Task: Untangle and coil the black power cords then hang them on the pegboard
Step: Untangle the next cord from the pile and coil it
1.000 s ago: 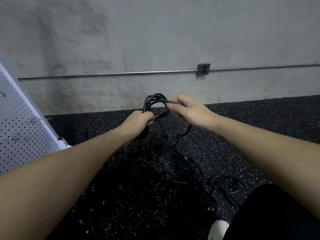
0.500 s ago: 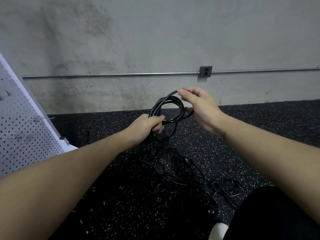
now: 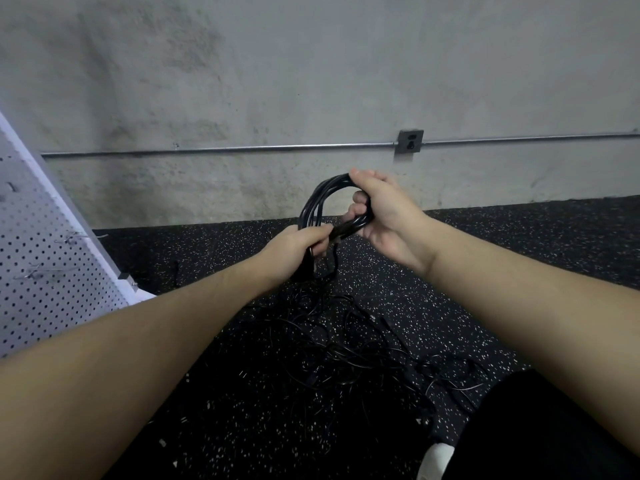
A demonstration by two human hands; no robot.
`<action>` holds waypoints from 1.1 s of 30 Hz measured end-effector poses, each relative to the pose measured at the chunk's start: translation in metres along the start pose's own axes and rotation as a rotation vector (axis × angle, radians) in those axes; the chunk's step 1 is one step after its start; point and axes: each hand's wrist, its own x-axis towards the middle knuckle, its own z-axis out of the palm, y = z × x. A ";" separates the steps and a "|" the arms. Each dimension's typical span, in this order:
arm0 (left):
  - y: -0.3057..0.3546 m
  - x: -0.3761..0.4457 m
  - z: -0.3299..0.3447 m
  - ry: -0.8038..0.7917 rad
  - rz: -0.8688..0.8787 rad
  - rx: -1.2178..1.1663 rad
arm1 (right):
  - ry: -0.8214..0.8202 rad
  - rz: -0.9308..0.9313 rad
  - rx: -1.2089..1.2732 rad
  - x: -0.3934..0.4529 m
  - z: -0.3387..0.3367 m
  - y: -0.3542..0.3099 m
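- A coiled black rubber-sheathed power cord (image 3: 313,206), several loops thick, is held up in mid-frame, in front of the wall's foot.
- The left hand (image 3: 294,249) clamps the coil's lower end at its 6 o'clock, fingers wrapped round the strands.
- The right hand (image 3: 381,216) grips the coil from 12 to 4 o'clock, thumb over the top of the loop, fingers curled under it.
- A tangle of thin black cords (image 3: 346,348) lies below on the black speckled rubber floor (image 3: 485,258), at 6 o'clock of the hands.
- A white perforated pegboard (image 3: 45,271) with wire hooks (image 3: 74,237) leans at 9 o'clock.
- On the grey concrete wall (image 3: 311,81), a metal conduit (image 3: 242,148) meets a grey outlet box (image 3: 409,141) at 1 o'clock.
- No readable writing shows.
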 end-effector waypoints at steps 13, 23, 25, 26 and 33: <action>0.003 -0.007 0.000 -0.316 -0.170 -0.339 | -0.051 0.031 0.062 0.002 -0.004 -0.013; -0.004 -0.005 0.007 -0.308 -0.274 -0.515 | -0.017 0.051 -0.094 0.002 -0.012 0.002; -0.003 -0.005 0.005 -0.250 -0.253 -0.522 | -0.066 0.120 -0.127 -0.001 -0.017 0.005; -0.001 -0.005 0.004 -0.202 -0.238 -0.539 | -0.130 0.162 -0.156 -0.002 -0.022 0.007; 0.000 0.002 -0.008 0.092 -0.184 -0.632 | -0.688 0.343 -1.039 -0.019 -0.033 0.030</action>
